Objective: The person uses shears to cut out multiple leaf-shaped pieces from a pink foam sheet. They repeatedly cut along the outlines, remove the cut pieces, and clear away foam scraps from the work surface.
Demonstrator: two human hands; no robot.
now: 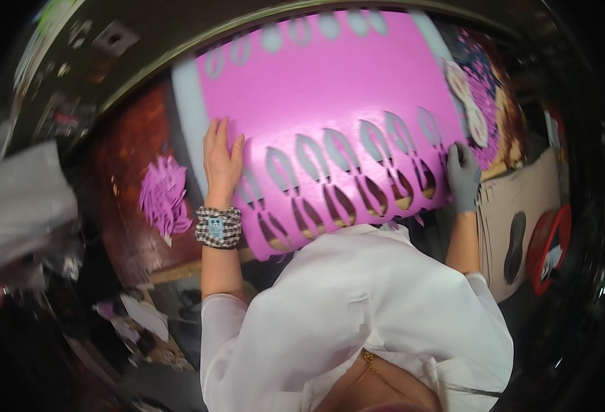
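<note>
A wide pink sheet (330, 82) with rows of sole-shaped cutouts lies across a pale work board (189, 96), and its near end droops over the table edge against my white top. My left hand (222, 156) rests on the sheet's left edge with its fingers stretched out; a checkered band circles that wrist. At the right edge, my right hand (463, 175), in a grey glove, has its fingers curled on the sheet and appears to grip it. Some fingertips are hidden. Just beyond the right hand lies a cream sole-shaped form (468, 103).
A heap of pink cut pieces (165, 196) sits on the reddish-brown tabletop (127, 151) at left. Pink scraps (482, 82) are scattered at right. A beige panel with a dark sole shape (498, 213) and a red round container (537, 264) stand at lower right. A dark machine beam (158, 58) spans the back.
</note>
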